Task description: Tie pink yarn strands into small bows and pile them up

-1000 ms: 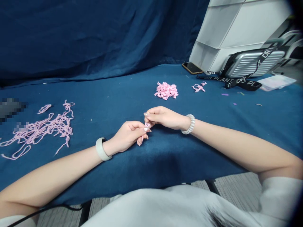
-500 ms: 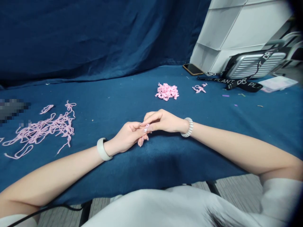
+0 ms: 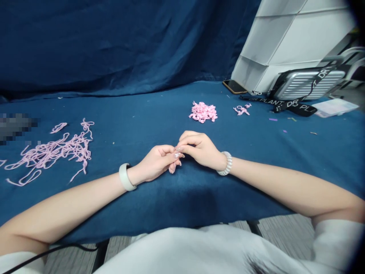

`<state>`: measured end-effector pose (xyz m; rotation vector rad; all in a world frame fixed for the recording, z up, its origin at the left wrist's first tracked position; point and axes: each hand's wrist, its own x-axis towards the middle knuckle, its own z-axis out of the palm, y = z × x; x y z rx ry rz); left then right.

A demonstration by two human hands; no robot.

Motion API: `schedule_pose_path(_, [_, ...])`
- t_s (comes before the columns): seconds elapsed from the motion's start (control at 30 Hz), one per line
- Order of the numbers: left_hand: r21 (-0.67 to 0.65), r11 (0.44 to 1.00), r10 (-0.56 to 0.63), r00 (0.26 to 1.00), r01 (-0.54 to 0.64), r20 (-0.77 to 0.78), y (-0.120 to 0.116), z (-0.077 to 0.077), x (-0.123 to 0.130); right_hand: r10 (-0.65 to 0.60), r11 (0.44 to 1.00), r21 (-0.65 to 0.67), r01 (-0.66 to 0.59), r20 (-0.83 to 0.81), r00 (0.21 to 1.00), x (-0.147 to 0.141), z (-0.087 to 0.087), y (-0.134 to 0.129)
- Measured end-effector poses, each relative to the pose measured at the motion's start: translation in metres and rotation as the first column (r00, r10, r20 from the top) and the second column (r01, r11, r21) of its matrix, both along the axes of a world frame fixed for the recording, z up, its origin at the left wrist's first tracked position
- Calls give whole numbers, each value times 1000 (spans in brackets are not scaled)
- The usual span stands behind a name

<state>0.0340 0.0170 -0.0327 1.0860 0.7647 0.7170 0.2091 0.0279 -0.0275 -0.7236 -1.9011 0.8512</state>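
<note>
My left hand (image 3: 156, 161) and my right hand (image 3: 201, 148) meet at the fingertips above the front of the blue cloth (image 3: 148, 125). Both are closed in a pinch. Something small and pinkish shows between the left fingers, mostly hidden, and I cannot make out what it is. Behind my right hand sits a compact heap of pink knotted yarn pieces (image 3: 203, 112). To its right lies a smaller cluster of pink yarn (image 3: 242, 109). A loose tangle of pale pink yarn (image 3: 59, 152) spreads over the cloth at the left, with a small looped bundle (image 3: 58, 127) behind it.
At the back right are a phone (image 3: 234, 86), a white box-like structure (image 3: 285, 34), a silver ribbed case (image 3: 310, 85) with a black lettered strap (image 3: 299, 108), and a flat pale packet (image 3: 336, 107). A blurred dark object (image 3: 15, 128) lies at the left edge.
The right hand's fingers have shifted and its wrist sits slightly lower. The pink bit seen at the fingertips is now less visible. The view has moved a little.
</note>
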Motion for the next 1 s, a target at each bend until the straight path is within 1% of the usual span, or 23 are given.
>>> schedule_pose_path(0.07, [-25, 1000, -5, 1000, 5, 19, 1, 0, 1, -53, 997, 61, 51, 21, 998, 0, 0, -1])
schedule_pose_path(0.13, [-47, 999, -17, 999, 18, 27, 1, 0, 1, -81, 991, 113, 76, 35, 996, 1, 1, -2])
schedule_pose_path(0.27, [-72, 993, -94, 995, 94, -8, 2, 0, 0, -62, 975, 220, 43, 78, 995, 2, 4, -5])
schedule_pose_path(0.33, [-74, 988, -136, 991, 135, -6, 3, 0, -1, -52, 968, 247, 29, 87, 995, 2, 6, -6])
schedule_pose_path(0.5, [-30, 988, -149, 988, 150, 32, 4, -2, -3, -83, 972, 226, 64, 74, 994, 2, 9, -8])
schedule_pose_path(0.63, [14, 994, -112, 994, 112, -6, 4, -4, -2, -138, 974, 187, 128, 39, 990, 3, 12, -5])
schedule_pose_path(0.73, [29, 996, -85, 996, 86, -33, 2, -3, -1, -157, 977, 152, 151, 32, 987, 3, 11, -3])
schedule_pose_path(0.9, [19, 999, -29, 999, 29, 20, -1, -1, 1, -169, 976, 139, 168, -7, 986, 3, 10, -1])
schedule_pose_path(1.0, [22, 1000, -7, 1000, 8, -15, -1, -1, 0, -187, 974, 127, 188, -23, 982, 5, 9, 1])
